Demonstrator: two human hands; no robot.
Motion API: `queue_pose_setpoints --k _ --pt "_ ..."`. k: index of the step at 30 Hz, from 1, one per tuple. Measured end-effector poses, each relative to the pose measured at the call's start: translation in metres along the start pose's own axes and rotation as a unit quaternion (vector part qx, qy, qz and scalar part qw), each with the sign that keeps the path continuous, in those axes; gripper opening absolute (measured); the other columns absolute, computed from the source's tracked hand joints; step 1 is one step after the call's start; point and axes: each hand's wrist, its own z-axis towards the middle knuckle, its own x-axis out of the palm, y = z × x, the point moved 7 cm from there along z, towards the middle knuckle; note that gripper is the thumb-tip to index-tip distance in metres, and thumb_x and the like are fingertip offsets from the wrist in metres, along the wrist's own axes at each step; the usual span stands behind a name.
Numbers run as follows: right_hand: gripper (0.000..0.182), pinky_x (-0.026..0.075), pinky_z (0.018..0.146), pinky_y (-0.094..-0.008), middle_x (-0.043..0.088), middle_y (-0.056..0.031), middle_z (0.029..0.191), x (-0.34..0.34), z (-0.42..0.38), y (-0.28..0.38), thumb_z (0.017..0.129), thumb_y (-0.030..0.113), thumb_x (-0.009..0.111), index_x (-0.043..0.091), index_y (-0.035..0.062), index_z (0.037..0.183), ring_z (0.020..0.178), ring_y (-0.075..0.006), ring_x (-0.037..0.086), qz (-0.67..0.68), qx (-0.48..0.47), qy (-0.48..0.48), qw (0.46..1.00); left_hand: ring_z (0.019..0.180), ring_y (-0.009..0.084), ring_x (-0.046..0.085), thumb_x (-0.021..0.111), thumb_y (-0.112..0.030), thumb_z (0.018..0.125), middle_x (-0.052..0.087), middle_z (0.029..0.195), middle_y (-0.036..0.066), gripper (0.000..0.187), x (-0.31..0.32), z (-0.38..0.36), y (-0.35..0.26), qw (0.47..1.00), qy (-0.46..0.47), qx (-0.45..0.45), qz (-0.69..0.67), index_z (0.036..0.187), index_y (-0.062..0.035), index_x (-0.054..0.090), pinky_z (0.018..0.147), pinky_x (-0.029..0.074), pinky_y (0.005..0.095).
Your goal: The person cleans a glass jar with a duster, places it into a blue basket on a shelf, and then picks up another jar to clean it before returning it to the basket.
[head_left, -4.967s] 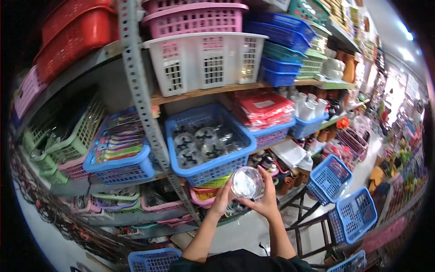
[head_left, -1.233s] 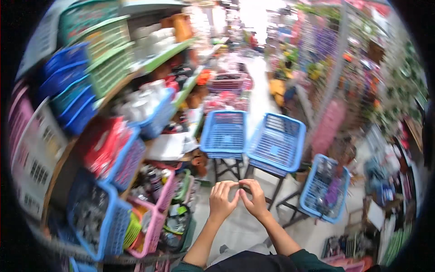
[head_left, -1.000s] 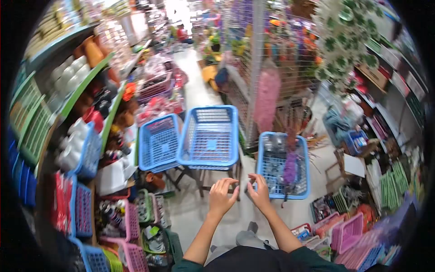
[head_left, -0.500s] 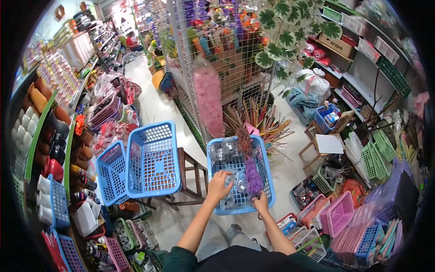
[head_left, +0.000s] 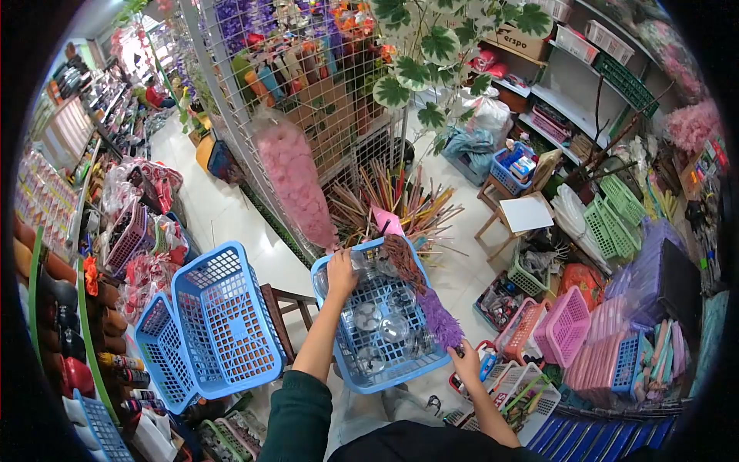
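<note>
A blue plastic basket [head_left: 393,379] with several clear, see-through containers [head_left: 394,328] in it sits in front of me. My left hand [head_left: 341,276] is at the basket's far left corner, fingers curled down beside the clear containers there; what they hold is hidden. My right hand [head_left: 466,363], at the basket's right rim, is closed around the handle end of a feathery duster [head_left: 441,317]. Its head is purple near my hand and brown farther off, lying slanted across the basket's right side.
Two blue baskets [head_left: 231,323] rest on a wooden stool [head_left: 277,323] to the left. A wire grid rack [head_left: 308,100] with a bag of pink material [head_left: 289,173] stands ahead. Thin sticks [head_left: 400,204] fan out behind the basket. Pink baskets [head_left: 563,326] crowd the right.
My left hand has moved from the basket's middle to its far left corner. The right hand keeps the duster, now angled farther toward the right rim. The view has turned right.
</note>
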Motion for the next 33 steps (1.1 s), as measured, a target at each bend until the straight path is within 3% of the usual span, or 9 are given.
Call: queue_pose_setpoints --k 3,9,11,13,15,16,19,27,33 --pt "0.044 0.047 0.069 -0.0424 0.064 -0.023 0.084 -0.006 -0.005 -0.016 0.077 0.034 0.066 0.059 0.0033 0.108 0.08 -0.0388 0.062 -0.008 0.007 -0.017 1.0 0.102 0.0377 0.049 0.077 -0.014 0.057 0.046 0.108 0.019 0.076 -0.012 -0.004 -0.003 0.999 0.017 0.006 -0.046 0.124 -0.0015 0.043 0.088 0.042 0.0396" --pt "0.033 0.046 0.058 -0.036 0.063 -0.0181 0.074 -0.06 -0.008 0.029 0.077 0.023 0.066 0.062 0.003 0.103 0.064 -0.0316 0.062 0.0 -0.061 -0.033 0.998 0.1 0.0324 0.053 0.074 -0.02 0.07 0.049 0.109 0.017 0.06 -0.041 -0.035 0.013 0.954 -0.108 -0.202 -0.191 0.117 0.0012 0.045 0.085 0.045 0.0416" --pt "0.031 0.047 0.059 -0.0366 0.064 -0.017 0.078 -0.072 -0.006 0.047 0.076 0.02 0.065 0.062 0.0036 0.102 0.066 -0.0328 0.062 0.005 -0.104 -0.001 0.995 0.103 0.0265 0.055 0.071 -0.021 0.077 0.053 0.113 0.014 0.045 -0.015 -0.056 0.01 0.669 -0.039 -0.347 -0.656 0.113 -0.0011 0.051 0.089 0.046 0.0407" --pt "0.028 0.047 0.061 -0.0374 0.065 -0.0154 0.082 -0.091 -0.007 0.075 0.075 0.016 0.064 0.063 0.0056 0.101 0.068 -0.0329 0.062 0.01 -0.198 -0.044 0.979 0.102 0.0231 0.058 0.06 -0.028 0.087 0.056 0.114 0.011 0.045 -0.023 -0.068 -0.001 0.651 0.008 -0.304 -0.695 0.121 -0.0033 0.046 0.086 0.049 0.0404" --pt "0.026 0.048 0.063 -0.0383 0.065 -0.0148 0.085 -0.108 -0.01 0.1 0.074 0.015 0.064 0.064 0.0065 0.098 0.071 -0.032 0.062 -0.082 -0.274 -0.013 0.958 0.104 0.0221 0.058 0.051 -0.04 0.092 0.055 0.12 0.01 0.051 -0.027 -0.08 -0.007 0.505 -0.061 -0.27 -0.817 0.128 -0.0046 0.041 0.082 0.051 0.0381" --pt "0.024 0.048 0.062 -0.0383 0.065 -0.0133 0.084 -0.124 -0.011 0.112 0.073 0.016 0.065 0.065 0.0067 0.095 0.071 -0.0314 0.062 -0.093 -0.271 -0.013 0.958 0.106 0.024 0.055 0.038 -0.057 0.09 0.051 0.123 0.01 0.066 -0.038 -0.084 -0.011 0.541 -0.068 -0.276 -0.792 0.129 -0.0031 0.039 0.087 0.047 0.0424" --pt "0.019 0.049 0.061 -0.0367 0.066 -0.0113 0.081 -0.153 -0.017 0.131 0.071 0.015 0.065 0.066 0.0064 0.088 0.069 -0.03 0.062 -0.113 -0.32 -0.094 0.936 0.111 0.0251 0.053 0.04 -0.062 0.086 0.051 0.125 0.011 0.074 -0.06 -0.099 -0.022 0.599 -0.064 -0.246 -0.759 0.129 -0.002 0.039 0.09 0.045 0.0442" --pt "0.017 0.048 0.057 -0.0363 0.065 -0.0094 0.077 -0.19 -0.024 0.154 0.068 0.014 0.067 0.066 0.0075 0.083 0.065 -0.0277 0.062 -0.153 -0.355 -0.115 0.915 0.099 0.0187 0.06 0.056 -0.056 0.08 0.059 0.112 0.009 0.068 -0.124 -0.12 -0.05 0.628 -0.118 -0.196 -0.744 0.117 0.0005 0.048 0.084 0.05 0.0324" --pt "0.016 0.048 0.057 -0.0364 0.065 -0.0098 0.076 -0.201 -0.029 0.145 0.068 0.015 0.067 0.065 0.006 0.081 0.066 -0.0285 0.062 -0.154 -0.369 -0.073 0.913 0.098 0.0191 0.06 0.058 -0.053 0.081 0.059 0.111 0.009 0.064 -0.154 -0.13 -0.063 0.615 -0.16 -0.154 -0.756 0.114 0.0003 0.049 0.082 0.05 0.034"
